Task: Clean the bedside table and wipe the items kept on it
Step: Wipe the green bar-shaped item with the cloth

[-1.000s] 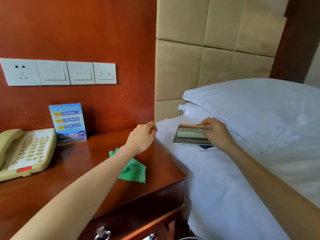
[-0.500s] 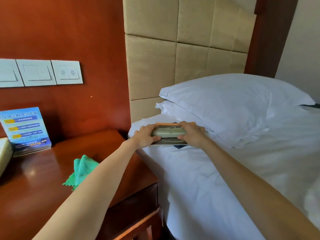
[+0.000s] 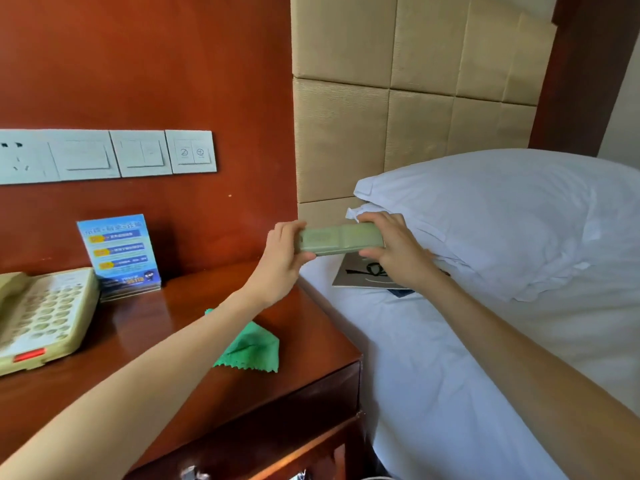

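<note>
— What is held by the hands?

— A pale green remote control is gripped at both ends. Its left end is clasped by the left hand, fingers curled over the top and thumb tucked underneath. Its right end is enclosed by the right hand, fingers wrapped over the top edge and thumb pressed along the lower edge. Neither hand is spread wide; both are closed round the remote.

— Where is the remote kept relative to the hands?

— It is spanned level between them, raised clear of the bed, above the gap where the counter meets the mattress.

— What is seen below the right hand?

— A printed card or booklet is laid flat on the white sheet just beneath it, with something dark blue partly tucked under; what that is cannot be told. A white pillow is found to the right of that hand, close behind it.

— And by the left hand?

— A green cloth is left crumpled on the counter beneath the left forearm, untouched by either hand. Further left a blue sign is stood upright against the red wall panel, and a beige telephone is placed beyond it. A row of wall switches is mounted above these
</note>
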